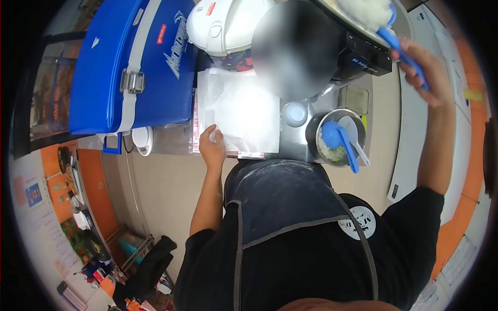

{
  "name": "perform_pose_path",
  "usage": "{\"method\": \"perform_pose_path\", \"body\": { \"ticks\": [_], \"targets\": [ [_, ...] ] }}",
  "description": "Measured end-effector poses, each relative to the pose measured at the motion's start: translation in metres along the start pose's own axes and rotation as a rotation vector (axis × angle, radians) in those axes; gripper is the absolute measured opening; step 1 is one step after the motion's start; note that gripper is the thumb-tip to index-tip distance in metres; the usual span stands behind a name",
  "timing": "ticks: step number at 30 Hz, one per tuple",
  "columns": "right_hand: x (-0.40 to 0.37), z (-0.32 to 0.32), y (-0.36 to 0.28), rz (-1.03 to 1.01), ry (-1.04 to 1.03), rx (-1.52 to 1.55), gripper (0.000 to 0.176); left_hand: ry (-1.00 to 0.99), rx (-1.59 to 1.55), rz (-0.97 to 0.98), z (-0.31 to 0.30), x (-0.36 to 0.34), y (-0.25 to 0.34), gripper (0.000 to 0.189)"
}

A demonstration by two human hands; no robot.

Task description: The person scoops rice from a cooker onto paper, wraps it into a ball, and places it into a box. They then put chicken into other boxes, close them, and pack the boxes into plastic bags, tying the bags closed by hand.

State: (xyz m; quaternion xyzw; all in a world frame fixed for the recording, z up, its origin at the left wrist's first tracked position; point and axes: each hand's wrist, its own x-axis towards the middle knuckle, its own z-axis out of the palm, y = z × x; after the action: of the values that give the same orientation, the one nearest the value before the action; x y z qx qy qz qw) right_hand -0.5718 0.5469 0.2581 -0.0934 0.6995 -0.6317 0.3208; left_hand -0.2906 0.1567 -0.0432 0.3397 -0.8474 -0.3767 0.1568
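My right hand (426, 70) is wrapped round the handle of a blue scoop (397, 44) at the upper right, over a cooker full of white rice (365, 13). My left hand (212, 147) rests at the left edge of white paper sheets (241, 111), fingers apart and slightly curled. Right of the paper stands a steel bowl (317, 122) with chopped green food in it, plus a blue ladle (333, 136) and a white spoon (351, 129). Between paper and bowl is a small round whitish cup (295, 114).
A big blue cooler box (140, 67) stands at the upper left, beside a white rice cooker (225, 26). A square container (354, 98) sits behind the bowl. A small white device (143, 140) is left of the paper. A blurred round patch hides part of the back.
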Motion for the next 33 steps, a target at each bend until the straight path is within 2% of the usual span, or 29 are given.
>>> {"method": "perform_pose_path", "body": {
  "ticks": [1,2,4,5,6,7,8,9,10,12,14,15,18,20,22,23,24,26,27,29,32,33],
  "targets": [
    [-0.010,0.029,0.011,-0.028,0.089,0.058,0.034,-0.015,-0.004,-0.005,-0.004,0.003,-0.004,0.026],
    [-0.015,0.048,0.026,0.035,0.037,0.124,0.041,-0.030,-0.008,-0.010,-0.006,0.006,-0.009,0.026],
    [-0.015,0.095,0.065,0.164,-0.092,0.358,0.037,-0.057,-0.046,-0.012,-0.011,0.011,-0.020,0.027],
    [-0.009,0.122,0.089,0.229,-0.085,0.381,0.033,-0.079,-0.071,-0.023,-0.012,0.014,-0.026,0.028],
    [-0.003,0.150,0.119,0.241,-0.045,0.418,0.031,-0.083,-0.085,-0.022,-0.012,0.015,-0.033,0.028],
    [0.000,0.189,0.132,0.249,0.090,0.332,0.029,-0.085,-0.114,-0.004,-0.010,0.016,-0.040,0.029],
    [0.008,0.222,0.154,0.262,0.242,0.160,0.033,-0.087,-0.141,0.014,-0.009,0.018,-0.047,0.030],
    [0.021,0.242,0.187,0.218,0.222,-0.112,0.039,-0.112,-0.186,-0.005,-0.007,0.019,-0.051,0.031],
    [0.027,0.275,0.212,-0.021,0.340,-0.543,0.043,-0.124,-0.196,-0.005,-0.009,0.020,-0.053,0.031],
    [0.053,0.326,0.275,-0.245,0.525,-1.167,0.051,-0.199,-0.238,0.010,-0.014,0.021,-0.053,0.030],
    [0.062,0.350,0.312,-0.323,0.402,-1.404,0.060,-0.232,-0.243,0.019,-0.016,0.023,-0.059,0.031],
    [0.061,0.356,0.321,-0.409,0.434,-1.394,0.064,-0.251,-0.241,0.039,-0.018,0.023,-0.064,0.031],
    [0.057,0.365,0.309,-0.283,0.442,-1.311,0.055,-0.322,-0.207,0.057,-0.029,0.030,-0.071,0.031],
    [0.061,0.365,0.296,-0.280,0.430,-1.295,0.058,-0.376,-0.186,0.062,-0.035,0.035,-0.071,0.032],
    [0.066,0.370,0.280,-0.127,0.431,-1.135,0.063,-0.142,0.037,0.444,-0.037,0.041,-0.070,0.040],
    [0.070,0.371,0.270,-0.044,0.372,-1.133,0.049,-0.203,0.070,0.563,-0.041,0.053,-0.063,0.055],
    [0.076,0.372,0.265,-0.034,0.376,-1.135,0.049,-0.212,0.065,0.563,-0.041,0.066,-0.053,0.055],
    [0.085,0.375,0.262,0.268,0.255,-1.030,0.028,-0.469,-0.123,0.614,-0.033,0.088,-0.038,0.071],
    [0.088,0.376,0.271,0.274,0.254,-1.036,0.028,-0.472,-0.131,0.609,-0.024,0.099,-0.038,0.071],
    [0.092,0.379,0.293,0.214,0.351,-1.036,0.025,-0.616,0.009,0.634,-0.011,0.116,-0.041,0.096],
    [0.093,0.378,0.296,0.372,0.315,-1.038,0.025,-0.709,0.197,0.636,-0.007,0.127,-0.037,0.106],
    [0.099,0.372,0.293,0.347,0.339,-1.042,0.025,-0.735,0.267,0.618,-0.009,0.129,-0.031,0.111]
  ]
}}
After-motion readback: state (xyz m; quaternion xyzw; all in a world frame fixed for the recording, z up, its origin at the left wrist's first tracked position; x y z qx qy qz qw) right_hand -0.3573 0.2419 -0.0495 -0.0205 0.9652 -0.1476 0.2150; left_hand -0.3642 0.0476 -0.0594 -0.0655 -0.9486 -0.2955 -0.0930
